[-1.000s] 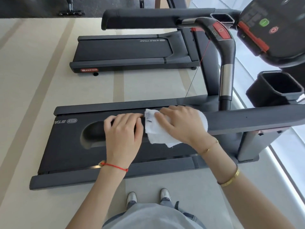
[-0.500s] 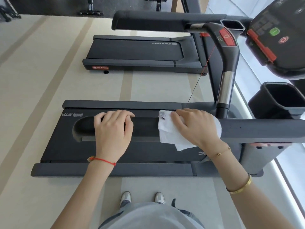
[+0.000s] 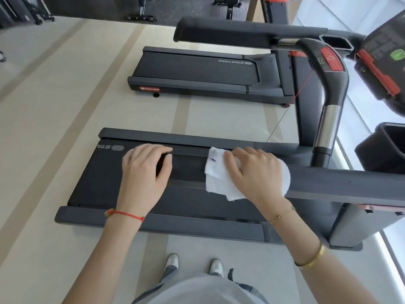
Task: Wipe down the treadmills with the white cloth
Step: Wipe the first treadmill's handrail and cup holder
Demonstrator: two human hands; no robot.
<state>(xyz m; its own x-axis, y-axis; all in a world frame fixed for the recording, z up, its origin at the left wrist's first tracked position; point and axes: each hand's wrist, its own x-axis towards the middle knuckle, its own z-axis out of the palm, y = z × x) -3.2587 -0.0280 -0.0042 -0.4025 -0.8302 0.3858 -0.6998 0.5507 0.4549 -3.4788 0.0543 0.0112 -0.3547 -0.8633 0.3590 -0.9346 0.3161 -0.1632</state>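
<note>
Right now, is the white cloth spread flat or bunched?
Bunched: the white cloth is folded in layers under the right hand, draped over the handrail.

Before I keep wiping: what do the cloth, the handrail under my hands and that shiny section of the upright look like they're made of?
White cloth: soft looped terry, probably cotton, with a sewn label at its edge. Handrail: matte dark grey, likely moulded plastic or rubbery foam; no glare. Shiny upright section: polished, mirror-like, looks like chromed or stainless metal.
</note>
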